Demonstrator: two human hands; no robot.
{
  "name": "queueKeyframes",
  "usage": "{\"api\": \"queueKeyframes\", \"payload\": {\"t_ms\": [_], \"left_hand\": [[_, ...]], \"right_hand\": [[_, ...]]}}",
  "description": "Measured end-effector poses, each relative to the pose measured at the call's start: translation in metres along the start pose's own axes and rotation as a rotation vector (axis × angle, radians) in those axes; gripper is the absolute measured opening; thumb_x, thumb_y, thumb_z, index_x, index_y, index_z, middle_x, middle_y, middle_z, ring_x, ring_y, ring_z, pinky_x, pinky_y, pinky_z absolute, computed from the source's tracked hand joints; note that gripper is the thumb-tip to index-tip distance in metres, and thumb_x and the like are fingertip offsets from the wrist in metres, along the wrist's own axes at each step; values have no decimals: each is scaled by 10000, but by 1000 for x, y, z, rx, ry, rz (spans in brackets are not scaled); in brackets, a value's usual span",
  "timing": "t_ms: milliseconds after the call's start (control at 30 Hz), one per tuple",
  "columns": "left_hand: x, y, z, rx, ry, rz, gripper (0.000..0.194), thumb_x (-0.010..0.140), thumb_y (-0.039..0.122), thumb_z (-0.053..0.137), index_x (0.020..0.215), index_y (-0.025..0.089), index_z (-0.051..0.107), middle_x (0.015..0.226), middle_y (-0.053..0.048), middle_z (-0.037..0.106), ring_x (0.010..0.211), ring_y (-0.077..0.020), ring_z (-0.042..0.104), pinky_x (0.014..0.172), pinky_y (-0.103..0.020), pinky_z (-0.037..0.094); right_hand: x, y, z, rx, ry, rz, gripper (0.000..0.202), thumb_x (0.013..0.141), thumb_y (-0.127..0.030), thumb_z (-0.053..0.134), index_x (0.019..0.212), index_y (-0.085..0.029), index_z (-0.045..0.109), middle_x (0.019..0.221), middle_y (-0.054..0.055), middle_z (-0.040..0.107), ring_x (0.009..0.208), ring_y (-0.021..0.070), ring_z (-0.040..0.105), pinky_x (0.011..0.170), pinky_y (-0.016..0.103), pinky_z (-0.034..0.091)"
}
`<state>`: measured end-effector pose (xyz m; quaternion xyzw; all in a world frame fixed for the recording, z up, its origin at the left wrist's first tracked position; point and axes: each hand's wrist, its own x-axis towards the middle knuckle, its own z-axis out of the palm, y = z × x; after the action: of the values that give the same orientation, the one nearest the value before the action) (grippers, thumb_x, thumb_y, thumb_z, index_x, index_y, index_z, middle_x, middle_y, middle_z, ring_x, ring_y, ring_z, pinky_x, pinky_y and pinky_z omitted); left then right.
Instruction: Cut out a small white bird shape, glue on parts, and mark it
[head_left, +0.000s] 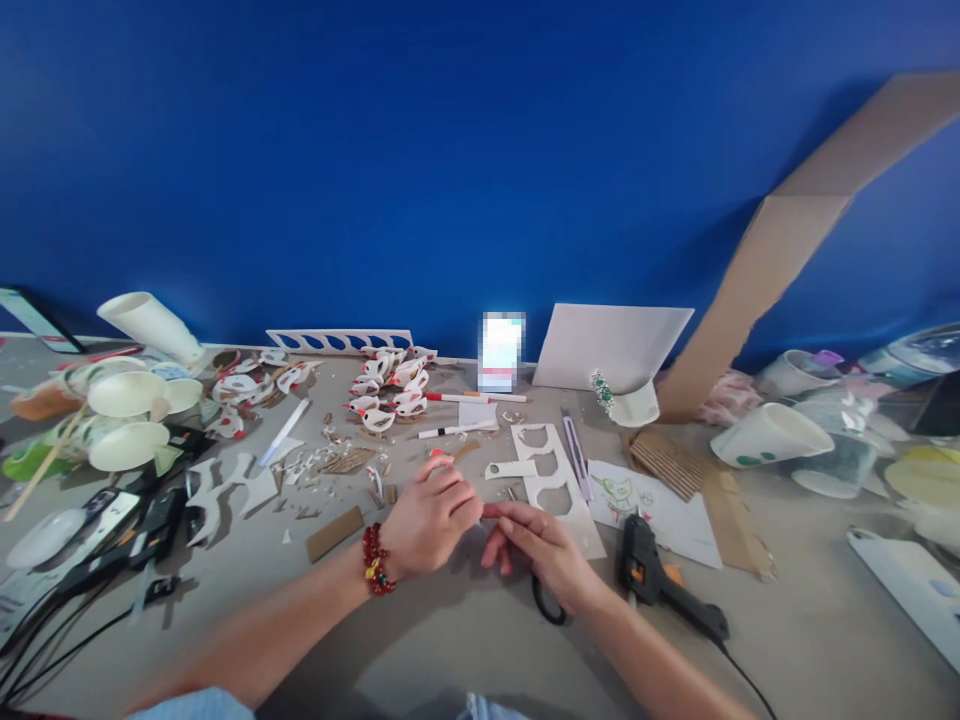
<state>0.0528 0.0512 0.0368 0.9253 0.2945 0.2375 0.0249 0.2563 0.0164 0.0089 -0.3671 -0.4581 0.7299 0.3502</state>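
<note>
My left hand, with a red bead bracelet at its wrist, is closed, fingers curled inward. My right hand meets it at the fingertips, thumb and forefinger pressed together. Whatever is between the fingers is too small or hidden to make out. A black loop like a scissors handle shows under my right hand. Just beyond the hands lies a white sheet with curved cut-outs. Several small white bird shapes with red tips are grouped farther back.
A black glue gun lies to the right, its cord trailing forward. Nearby are a purple cutter, a sketch and corrugated cardboard. Paper cups and cables crowd the left. A lit phone leans against the blue wall.
</note>
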Motion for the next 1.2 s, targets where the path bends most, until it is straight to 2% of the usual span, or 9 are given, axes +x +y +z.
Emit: {"api": "queueKeyframes", "payload": {"t_ms": [167,267,367,467,567,733,867,1033,1200], "left_hand": [[-1,-6,2,-98,20,-37,150,839,111,406,735,186,483,700,-24,531,713,-177,461,883,-392,407],[-2,-7,1,-285,72,-187,186,879,128,365,717,195,428,663,-2,498,658,-159,436,816,-351,409],[-3,-5,-2,-513,56,-384,247,939,209,347,699,198,398,648,10,473,643,-147,437,727,-299,394],[-3,-2,-5,-852,41,-531,301,972,307,334,704,193,412,657,7,483,633,-136,464,648,-261,382],[-1,1,-8,-1086,42,-539,335,978,342,338,715,177,463,700,-8,512,681,-137,493,713,-269,400],[0,6,-11,-1214,36,-574,346,973,360,369,724,165,510,725,-17,534,715,-144,502,752,-282,399],[-1,8,-9,-1223,39,-587,333,961,374,412,744,156,540,740,-24,559,706,-139,495,725,-273,393],[-3,2,-5,-1366,155,-628,289,944,362,468,749,157,523,776,-27,565,716,-132,501,720,-269,394],[3,-6,-15,-1537,340,-655,230,892,329,558,746,168,482,857,-27,542,724,-127,516,690,-265,410]], "right_hand": [[-2,-3,-7,-24,36,25,367,904,-455,552,1108,-158,626,710,45,703,552,108,567,556,232,444],[-4,-10,-8,-217,180,-82,295,894,-417,573,1060,-179,622,753,38,691,627,132,595,614,256,481],[-4,-11,-6,-509,241,-225,247,876,-349,596,1074,-201,605,965,74,681,811,180,623,740,312,513],[-4,-5,0,-738,151,-347,452,827,-268,640,1261,-232,516,1237,105,591,1062,245,571,912,401,478],[-3,-1,5,-796,77,-381,648,779,-209,671,1370,-244,407,1351,111,515,1216,281,488,1020,458,405],[-1,-1,11,-554,4,-314,525,841,-216,622,1329,-226,431,1248,99,587,1104,231,585,977,398,452],[0,2,12,-478,83,-259,377,857,-257,625,1215,-222,511,1047,60,657,935,193,629,846,337,492],[-2,-4,8,-742,129,-279,118,864,-296,605,925,-196,615,855,32,637,802,176,584,731,295,448],[-3,-10,5,-980,149,-317,101,880,-271,562,911,-198,624,827,39,612,787,185,546,708,298,422]]}}
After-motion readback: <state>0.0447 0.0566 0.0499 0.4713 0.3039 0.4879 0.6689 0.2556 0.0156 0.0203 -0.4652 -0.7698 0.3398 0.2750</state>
